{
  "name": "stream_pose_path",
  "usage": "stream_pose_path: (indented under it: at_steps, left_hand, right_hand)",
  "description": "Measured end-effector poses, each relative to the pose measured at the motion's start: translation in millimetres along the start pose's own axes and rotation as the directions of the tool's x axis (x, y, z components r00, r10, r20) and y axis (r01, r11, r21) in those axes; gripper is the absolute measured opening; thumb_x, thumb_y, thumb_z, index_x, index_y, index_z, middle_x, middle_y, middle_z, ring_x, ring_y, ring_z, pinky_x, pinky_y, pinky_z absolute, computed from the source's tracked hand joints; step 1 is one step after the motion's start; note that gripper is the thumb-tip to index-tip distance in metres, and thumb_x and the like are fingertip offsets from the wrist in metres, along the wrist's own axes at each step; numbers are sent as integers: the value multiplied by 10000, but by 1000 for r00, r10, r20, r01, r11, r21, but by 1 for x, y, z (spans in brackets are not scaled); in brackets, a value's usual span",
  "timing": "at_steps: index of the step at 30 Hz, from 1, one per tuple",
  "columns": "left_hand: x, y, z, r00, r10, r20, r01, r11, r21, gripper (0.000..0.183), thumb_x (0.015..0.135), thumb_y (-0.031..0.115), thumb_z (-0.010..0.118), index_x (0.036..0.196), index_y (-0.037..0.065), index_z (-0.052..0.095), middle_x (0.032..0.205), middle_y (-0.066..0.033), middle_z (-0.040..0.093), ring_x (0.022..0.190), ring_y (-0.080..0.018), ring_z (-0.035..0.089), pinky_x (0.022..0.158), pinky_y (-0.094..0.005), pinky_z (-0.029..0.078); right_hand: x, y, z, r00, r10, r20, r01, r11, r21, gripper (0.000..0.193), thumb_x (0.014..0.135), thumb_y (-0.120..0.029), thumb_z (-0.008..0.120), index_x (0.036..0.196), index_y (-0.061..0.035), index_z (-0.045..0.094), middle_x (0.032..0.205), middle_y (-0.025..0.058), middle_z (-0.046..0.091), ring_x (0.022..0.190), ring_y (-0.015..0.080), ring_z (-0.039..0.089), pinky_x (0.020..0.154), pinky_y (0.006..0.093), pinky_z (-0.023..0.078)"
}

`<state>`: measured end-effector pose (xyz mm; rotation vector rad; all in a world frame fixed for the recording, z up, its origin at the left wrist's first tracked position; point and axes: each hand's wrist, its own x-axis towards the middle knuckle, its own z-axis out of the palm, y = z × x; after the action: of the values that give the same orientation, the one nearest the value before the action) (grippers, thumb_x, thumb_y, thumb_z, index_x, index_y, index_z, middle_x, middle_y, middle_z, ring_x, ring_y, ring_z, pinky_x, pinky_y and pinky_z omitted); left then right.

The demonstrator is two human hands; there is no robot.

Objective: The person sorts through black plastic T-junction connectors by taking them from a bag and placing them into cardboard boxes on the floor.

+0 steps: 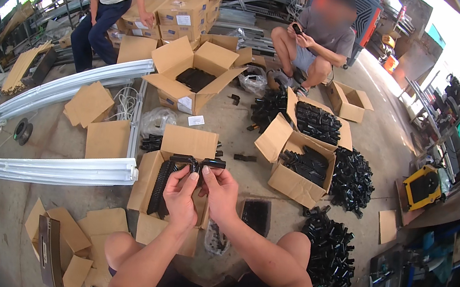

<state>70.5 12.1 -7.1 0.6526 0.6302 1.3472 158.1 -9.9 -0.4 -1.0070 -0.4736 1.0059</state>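
Observation:
My left hand [181, 200] is closed in a pinch on a black angled fitting [182, 159]. Close beside it, my right hand [221, 196] pinches a second black fitting [214, 163]; the inner ends of the two parts meet or nearly meet between my fingertips. Both hands are above an open cardboard box [145, 182], where a row of similar black fittings [161, 188] lies stacked along the left side. My hands hide much of the box's inside.
Piles of black fittings [330, 261] lie on the right. Another open box [298, 188] holds more, as does a box [173, 94] farther off. Bundled white metal profiles [58, 169] lie left. One person [328, 37] squats at far right holding a black part; another [108, 5] is at far left.

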Motion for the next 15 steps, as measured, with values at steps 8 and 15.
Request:
stream_pose_path:
  at_steps: [8, 15]
  left_hand:
    - [0, 3, -3, 1000, 4, -4, -4, 1000, 14, 239, 945, -25, 682, 1180, -17, 643, 1128, -106, 716, 1008, -133, 671, 912, -279, 523]
    - [2, 1, -5, 999, 29, 28, -31, 998, 62, 282, 965, 16, 657, 1240, 5, 592, 1143, -115, 700, 998, -181, 681, 851, -326, 551]
  right_hand:
    - [-2, 3, 3, 1000, -24, 5, 24, 999, 42, 126, 993, -147, 673, 1054, -39, 649, 900, 12, 671, 686, 72, 596, 550, 236, 499]
    - [0, -5, 3, 998, -36, 43, 35, 999, 25, 96, 994, -131, 665, 1019, -38, 658, 870, 27, 683, 674, 86, 602, 560, 251, 508]
